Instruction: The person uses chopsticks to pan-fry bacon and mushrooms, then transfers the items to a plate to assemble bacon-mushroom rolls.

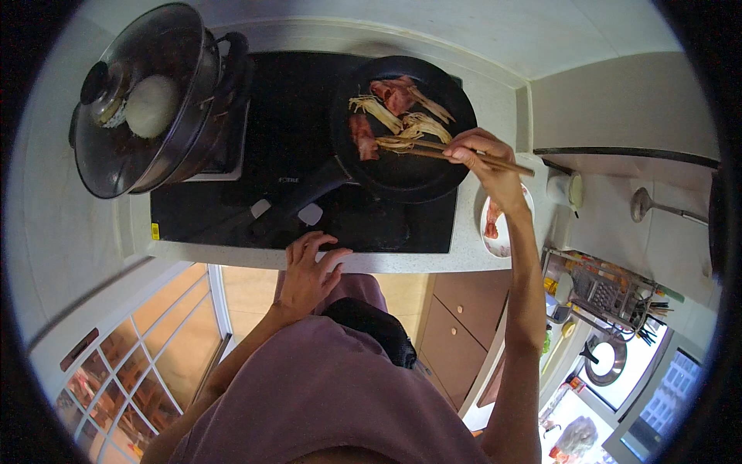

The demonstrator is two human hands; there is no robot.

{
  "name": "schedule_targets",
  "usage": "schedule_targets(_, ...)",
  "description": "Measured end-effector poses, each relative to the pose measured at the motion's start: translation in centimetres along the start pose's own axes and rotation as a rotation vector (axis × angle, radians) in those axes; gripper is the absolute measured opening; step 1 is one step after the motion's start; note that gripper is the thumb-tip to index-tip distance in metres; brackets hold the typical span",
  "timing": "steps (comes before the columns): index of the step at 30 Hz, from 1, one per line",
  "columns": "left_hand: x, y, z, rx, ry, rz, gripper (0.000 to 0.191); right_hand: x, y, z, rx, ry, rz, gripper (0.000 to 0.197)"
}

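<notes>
My right hand holds a pair of wooden chopsticks over a black frying pan. The chopstick tips touch a bundle of enoki mushrooms beside a strip of bacon. More enoki lies in the pan's middle, and a larger piece of bacon sits toward its far side. Empty, with fingers apart, my left hand rests at the front edge of the black glass cooktop. The pan's handle points down and left, toward that hand.
A dark pot under a domed glass lid stands on the cooktop's left. Right of the cooktop, partly behind my forearm, an oval plate bears raw bacon. A ladle hangs on the right wall near a wire rack of utensils.
</notes>
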State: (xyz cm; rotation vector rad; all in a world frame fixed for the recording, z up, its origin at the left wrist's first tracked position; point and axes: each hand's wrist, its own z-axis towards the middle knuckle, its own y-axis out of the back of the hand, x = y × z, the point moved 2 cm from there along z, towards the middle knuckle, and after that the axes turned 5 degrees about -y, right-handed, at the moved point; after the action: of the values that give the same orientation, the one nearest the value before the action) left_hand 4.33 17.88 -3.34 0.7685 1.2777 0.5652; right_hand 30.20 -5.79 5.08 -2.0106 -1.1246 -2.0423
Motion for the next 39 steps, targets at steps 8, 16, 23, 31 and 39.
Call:
schedule_targets(8, -0.1, 0.4, -0.7, -0.013, 0.067, -0.002, 0.036, -1.1, -0.8, -0.8, -0.197, -0.079, 0.193, 0.02)
schedule_targets(16, -0.4, 1.3, -0.2, 0.028, -0.012, 0.023, 0.034, -7.4, -1.1, -6.4, -0.83, -0.175, 0.763, 0.029)
schedule_targets(23, -1.1, 0.9, 0.5, 0.109, -0.149, 0.014, 0.036, -7.9, 0.3, -12.3, -1.005, -0.073, 1.116, 0.03)
schedule_targets(31, -2.9, -0.7, 0.8, 0.134, -0.272, -0.02, 0.035, -5.6, 3.5, -24.7, -1.261, 0.047, 0.989, 0.033)
schedule_targets(39, -9.4, -5.9, 3.8, 0.055, -0.334, -0.007, 0.035, -11.2, 5.5, -34.4, -1.388, -0.051, 0.895, 0.03)
